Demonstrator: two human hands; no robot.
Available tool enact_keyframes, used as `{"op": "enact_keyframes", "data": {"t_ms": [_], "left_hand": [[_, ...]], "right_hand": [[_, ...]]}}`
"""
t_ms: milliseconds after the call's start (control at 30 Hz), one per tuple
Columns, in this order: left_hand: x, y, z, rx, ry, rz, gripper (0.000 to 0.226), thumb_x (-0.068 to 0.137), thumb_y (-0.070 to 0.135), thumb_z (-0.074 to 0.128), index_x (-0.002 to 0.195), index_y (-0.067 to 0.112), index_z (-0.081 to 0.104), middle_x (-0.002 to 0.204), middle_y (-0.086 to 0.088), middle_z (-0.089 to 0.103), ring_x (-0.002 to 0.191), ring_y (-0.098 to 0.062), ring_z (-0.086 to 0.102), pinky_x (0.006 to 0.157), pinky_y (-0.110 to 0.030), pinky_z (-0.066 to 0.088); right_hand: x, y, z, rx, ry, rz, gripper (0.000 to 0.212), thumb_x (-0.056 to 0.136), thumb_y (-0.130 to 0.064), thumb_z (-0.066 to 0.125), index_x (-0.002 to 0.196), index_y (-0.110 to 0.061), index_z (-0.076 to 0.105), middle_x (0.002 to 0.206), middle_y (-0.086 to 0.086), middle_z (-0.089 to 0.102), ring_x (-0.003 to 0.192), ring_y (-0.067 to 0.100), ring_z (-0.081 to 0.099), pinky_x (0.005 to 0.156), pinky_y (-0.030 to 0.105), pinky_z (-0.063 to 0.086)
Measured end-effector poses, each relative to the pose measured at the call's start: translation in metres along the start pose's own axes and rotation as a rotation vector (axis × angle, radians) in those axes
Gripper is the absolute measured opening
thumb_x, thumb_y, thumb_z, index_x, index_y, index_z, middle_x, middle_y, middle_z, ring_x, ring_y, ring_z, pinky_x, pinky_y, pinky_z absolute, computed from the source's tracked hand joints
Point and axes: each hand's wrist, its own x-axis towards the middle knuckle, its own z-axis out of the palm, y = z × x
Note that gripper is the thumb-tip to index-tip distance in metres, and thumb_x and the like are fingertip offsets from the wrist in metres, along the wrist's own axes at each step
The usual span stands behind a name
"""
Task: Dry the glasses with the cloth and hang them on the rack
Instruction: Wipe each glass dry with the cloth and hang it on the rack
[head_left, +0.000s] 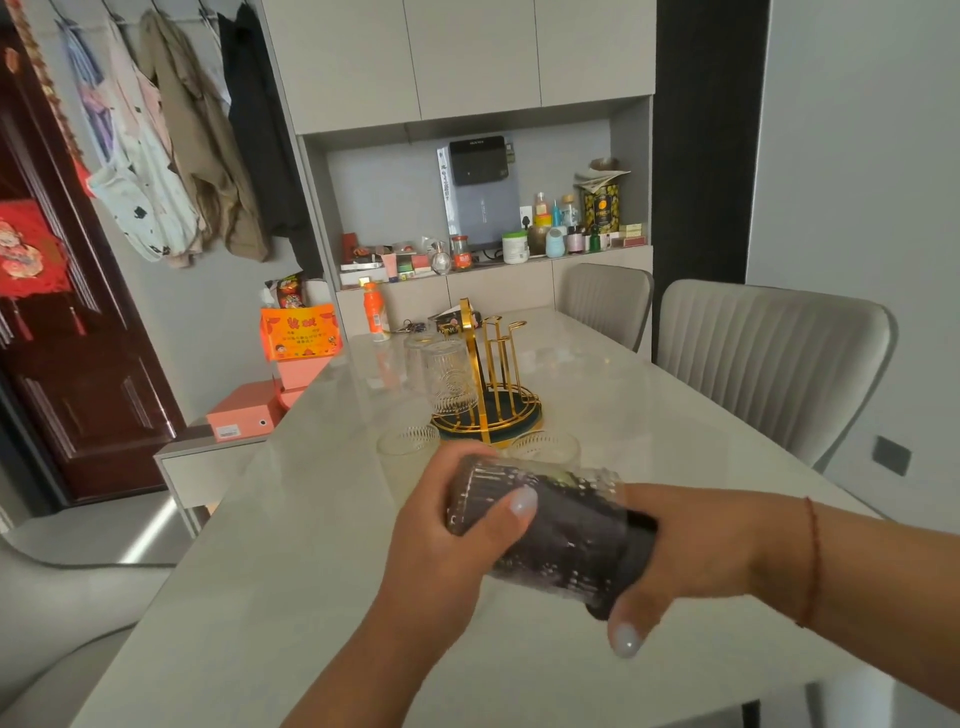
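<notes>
The person stands at the near end of a pale table (322, 545), both forearms reaching in low over its edge. The left hand (447, 540) comes up from below, wrist bent slightly, and grips a ribbed glass (550, 530) that lies on its side in the air above the tabletop; the thumb wraps over the near wall of the glass and the fingers curl around its closed end. The right hand (691, 556) enters from the right with the forearm nearly level, a thin red cord at the wrist. Its fingers are pushed into the mouth of the glass along with a dark cloth (631, 564) — they grip the cloth inside, out of sight — while the thumb hangs outside below the rim. The cloth fills the glass and shows dark through its walls, with a fold bulging out at the mouth. Beyond the hands, a gold wire rack (491, 374) stands upright near the middle of the table. Two hung glasses (447, 376) sit upside down on its left pegs; the pegs to the right are bare. Two waiting glasses (408, 447) stand upright on the table just in front of the rack — one to the left, one partly hidden behind the held glass. Two grey chairs (769, 364) stand along the table's right side.
</notes>
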Motion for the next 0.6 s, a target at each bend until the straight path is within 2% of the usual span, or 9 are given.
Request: {"op": "enact_keyframes", "data": {"t_ms": [67, 133, 200, 233, 300, 367, 433, 500, 600], "left_hand": [[-0.001, -0.004, -0.003, 0.077, -0.042, 0.088, 0.042, 0.063, 0.051, 0.069, 0.101, 0.035, 0.059, 0.091, 0.008, 0.068, 0.083, -0.013, 0.069, 0.063, -0.026, 0.057], [0.0, -0.004, -0.009, 0.043, -0.123, 0.037, 0.052, 0.063, 0.049, 0.07, 0.111, 0.034, 0.054, 0.094, 0.013, 0.068, 0.081, -0.008, 0.069, 0.056, -0.021, 0.053], [0.002, -0.004, -0.014, -0.018, -0.203, -0.092, 0.066, 0.061, 0.06, 0.075, 0.119, 0.037, 0.053, 0.095, 0.009, 0.07, 0.071, -0.012, 0.068, 0.049, -0.023, 0.051], [0.003, -0.002, -0.016, -0.072, -0.228, -0.178, 0.074, 0.058, 0.072, 0.074, 0.118, 0.033, 0.056, 0.088, 0.001, 0.071, 0.062, -0.016, 0.065, 0.044, -0.026, 0.049], [0.006, 0.001, -0.017, -0.176, -0.242, -0.368, 0.087, 0.056, 0.085, 0.061, 0.106, 0.013, 0.061, 0.062, -0.011, 0.06, 0.043, -0.017, 0.051, 0.038, -0.021, 0.037], [0.006, 0.003, -0.011, -0.225, -0.187, -0.461, 0.069, 0.062, 0.073, 0.054, 0.092, 0.012, 0.058, 0.052, -0.005, 0.049, 0.033, -0.011, 0.035, 0.038, -0.017, 0.021], [0.007, 0.005, -0.004, -0.254, -0.127, -0.427, 0.056, 0.06, 0.062, 0.059, 0.093, 0.016, 0.055, 0.054, -0.001, 0.051, 0.031, -0.007, 0.031, 0.037, -0.015, 0.018], [0.008, 0.009, -0.001, -0.22, -0.08, -0.35, 0.048, 0.059, 0.055, 0.064, 0.096, 0.025, 0.057, 0.06, 0.002, 0.061, 0.034, -0.004, 0.043, 0.035, -0.015, 0.03], [0.005, 0.006, 0.0, -0.104, -0.104, -0.145, 0.038, 0.071, 0.046, 0.079, 0.1, 0.033, 0.056, 0.074, 0.008, 0.068, 0.05, -0.003, 0.059, 0.042, -0.015, 0.042]], "right_hand": [[0.002, -0.005, -0.002, 0.39, -0.046, -0.138, 0.052, 0.068, -0.011, 0.083, 0.11, -0.038, 0.066, 0.101, -0.022, 0.07, 0.1, -0.002, 0.064, 0.087, 0.016, 0.051], [0.0, -0.017, -0.003, 0.313, 0.004, -0.143, 0.061, 0.075, 0.004, 0.072, 0.111, -0.044, 0.064, 0.109, -0.025, 0.068, 0.105, -0.008, 0.06, 0.09, 0.011, 0.044], [0.002, -0.01, -0.005, -0.192, 0.145, -0.169, 0.057, 0.079, -0.023, 0.075, 0.126, -0.044, 0.05, 0.119, -0.024, 0.061, 0.113, -0.01, 0.051, 0.112, 0.023, 0.026], [0.004, -0.007, -0.007, -0.554, 0.181, -0.147, 0.057, 0.082, -0.035, 0.07, 0.131, -0.043, 0.043, 0.12, -0.023, 0.06, 0.114, -0.01, 0.049, 0.12, 0.033, 0.005], [0.013, -0.001, -0.009, -1.173, 0.233, -0.134, 0.051, 0.084, -0.043, 0.056, 0.133, -0.04, 0.043, 0.12, -0.019, 0.062, 0.117, -0.006, 0.05, 0.11, 0.047, -0.029], [0.02, -0.001, -0.006, -1.357, 0.267, -0.177, 0.048, 0.083, -0.042, 0.052, 0.13, -0.04, 0.047, 0.119, -0.017, 0.063, 0.117, -0.001, 0.052, 0.105, 0.051, -0.034], [0.02, -0.006, -0.007, -1.108, 0.235, -0.178, 0.059, 0.079, -0.044, 0.063, 0.134, -0.042, 0.042, 0.125, -0.031, 0.052, 0.119, -0.008, 0.044, 0.114, 0.042, -0.021], [0.017, -0.008, -0.011, -0.433, 0.138, -0.124, 0.066, 0.072, -0.036, 0.077, 0.129, -0.044, 0.046, 0.117, -0.04, 0.044, 0.112, -0.013, 0.04, 0.114, 0.02, 0.016], [0.011, -0.014, -0.009, 0.495, -0.014, -0.127, 0.06, 0.063, -0.008, 0.076, 0.115, -0.035, 0.064, 0.118, -0.016, 0.065, 0.117, 0.009, 0.057, 0.101, 0.025, 0.041]]}}
